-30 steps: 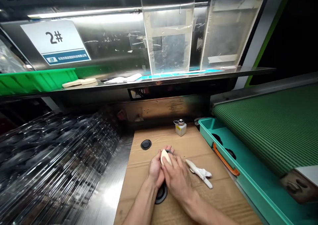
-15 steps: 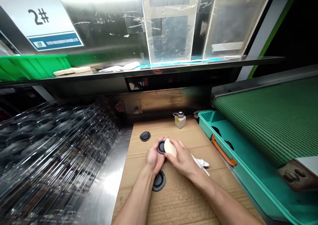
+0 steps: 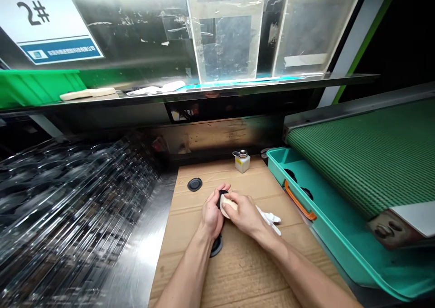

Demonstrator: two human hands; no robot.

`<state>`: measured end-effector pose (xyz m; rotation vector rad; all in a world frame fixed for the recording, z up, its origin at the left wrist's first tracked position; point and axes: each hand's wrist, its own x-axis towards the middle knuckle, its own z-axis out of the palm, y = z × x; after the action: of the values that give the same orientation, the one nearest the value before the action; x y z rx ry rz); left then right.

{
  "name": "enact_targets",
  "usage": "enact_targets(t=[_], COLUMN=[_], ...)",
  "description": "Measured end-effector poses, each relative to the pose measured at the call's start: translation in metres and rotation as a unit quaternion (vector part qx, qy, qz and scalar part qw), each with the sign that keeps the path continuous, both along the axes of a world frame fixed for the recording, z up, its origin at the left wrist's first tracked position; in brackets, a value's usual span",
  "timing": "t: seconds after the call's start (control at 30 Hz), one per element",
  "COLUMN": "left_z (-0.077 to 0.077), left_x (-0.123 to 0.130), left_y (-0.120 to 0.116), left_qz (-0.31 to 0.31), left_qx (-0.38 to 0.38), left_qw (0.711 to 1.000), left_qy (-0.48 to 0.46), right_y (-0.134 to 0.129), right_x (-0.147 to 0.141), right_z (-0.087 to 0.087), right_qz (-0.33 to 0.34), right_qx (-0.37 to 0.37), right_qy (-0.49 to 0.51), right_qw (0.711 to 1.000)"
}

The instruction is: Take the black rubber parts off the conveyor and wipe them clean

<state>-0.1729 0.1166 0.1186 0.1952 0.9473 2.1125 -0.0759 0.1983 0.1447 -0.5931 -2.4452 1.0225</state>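
Note:
Over the middle of the cardboard sheet (image 3: 251,262), my left hand (image 3: 211,214) cups a small black round part (image 3: 220,198). My right hand (image 3: 240,210) pinches a cream-coloured pad (image 3: 227,206) and presses it against that part, hiding much of it. Another black disc (image 3: 195,184) lies flat on the cardboard, up and to the left of my hands. A further dark disc (image 3: 216,247) rests below my left hand, partly covered by the wrist. White gloves or cloth (image 3: 271,218) lie just right of my right hand.
Behind my hands stands a small bottle with a metal cap (image 3: 242,161). On the right, a teal bin (image 3: 340,226) with dark parts sits beside a green conveyor belt (image 3: 370,154). Stacked clear trays (image 3: 74,199) fill the left. A metal shelf (image 3: 210,92) crosses above, holding a green bin (image 3: 37,87).
The cream pad has tilted over and now covers more of the black part. My left fingers have closed in around it. The whole view has shifted slightly.

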Motion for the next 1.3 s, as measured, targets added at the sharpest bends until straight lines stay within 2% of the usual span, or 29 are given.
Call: enact_targets(t=[0.1,0.2,0.27,0.37,0.43,0.57,0.7,0.73,0.9,1.0,1.1,1.2,1.3], left_z=[0.001,0.000,0.000,0.002,0.004,0.009,0.009,0.008,0.005,0.009,0.015,0.021,0.022], left_x=[0.002,0.002,0.001,0.000,-0.001,-0.003,-0.003,-0.002,-0.008,-0.016,-0.024,-0.030,-0.033], left_y=[0.001,0.001,0.002,0.002,0.002,-0.001,-0.003,-0.003,-0.002,-0.006,-0.012,-0.017,-0.021], left_qz=[0.006,0.009,-0.009,-0.044,-0.055,-0.085,-0.113,-0.114,-0.107,-0.095,-0.077,-0.056,-0.089], left_qx=[0.005,0.005,0.009,0.020,0.017,0.011,0.024,0.025,0.022,0.022,0.047,0.078,0.069], left_qw=[1.000,1.000,0.999,0.997,0.994,0.990,0.986,0.986,0.985,0.982,0.981,0.979,0.966], left_qy=[-0.009,-0.027,-0.034,-0.063,-0.088,-0.110,-0.123,-0.123,-0.134,-0.162,-0.170,-0.181,-0.232], right_y=[-0.004,-0.005,-0.005,-0.005,-0.005,-0.010,-0.017,-0.015,0.024,0.051,0.062,0.058,0.049], right_x=[-0.003,-0.004,-0.004,-0.004,-0.004,-0.004,-0.006,-0.006,0.002,0.016,0.027,0.034,0.038], right_z=[-0.001,-0.003,-0.003,-0.003,-0.002,0.000,0.000,0.000,0.004,0.005,0.008,0.015,0.018], right_qz=[-0.060,-0.046,-0.041,-0.105,-0.111,-0.139,-0.081,-0.083,-0.184,-0.215,-0.222,-0.193,-0.061], right_qx=[0.062,0.092,0.097,0.138,0.169,0.171,0.178,0.175,0.136,0.129,0.186,0.246,0.179], right_qy=[0.001,-0.024,-0.031,-0.086,-0.134,-0.173,-0.154,-0.161,-0.169,-0.174,-0.210,-0.201,-0.262], right_qw=[0.996,0.994,0.994,0.981,0.970,0.960,0.969,0.968,0.959,0.952,0.934,0.928,0.946])
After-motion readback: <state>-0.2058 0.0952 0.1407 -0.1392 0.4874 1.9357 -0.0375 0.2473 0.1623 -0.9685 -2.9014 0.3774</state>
